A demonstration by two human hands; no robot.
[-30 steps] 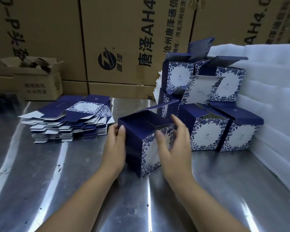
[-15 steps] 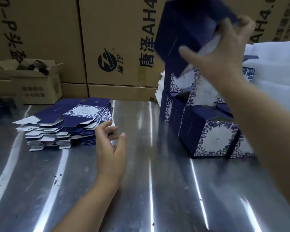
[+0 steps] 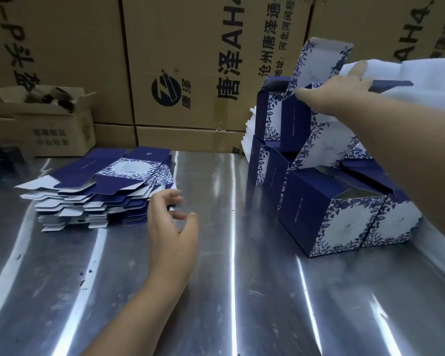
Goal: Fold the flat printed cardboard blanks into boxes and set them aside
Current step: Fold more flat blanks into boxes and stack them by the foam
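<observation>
The stack of flat blanks [image 3: 100,186] is lying on the steel counter [image 3: 242,291]. Just right of the stack, the left hand [image 3: 170,232] is hovering over the counter, fingers loosely spread and holding nothing. Well to the right of the stack, the folded boxes [image 3: 326,209] are standing piled in tiers with their lids open. The right hand [image 3: 332,93] is reaching across the top box [image 3: 296,119] of that pile, thumb at its near corner and fingers stretching over the far edge. Whether it is gripping or only resting there, I cannot tell. Behind the stack, brown cartons [image 3: 190,60] are lining the back, and a small open carton [image 3: 57,127] is standing behind it to the left.
</observation>
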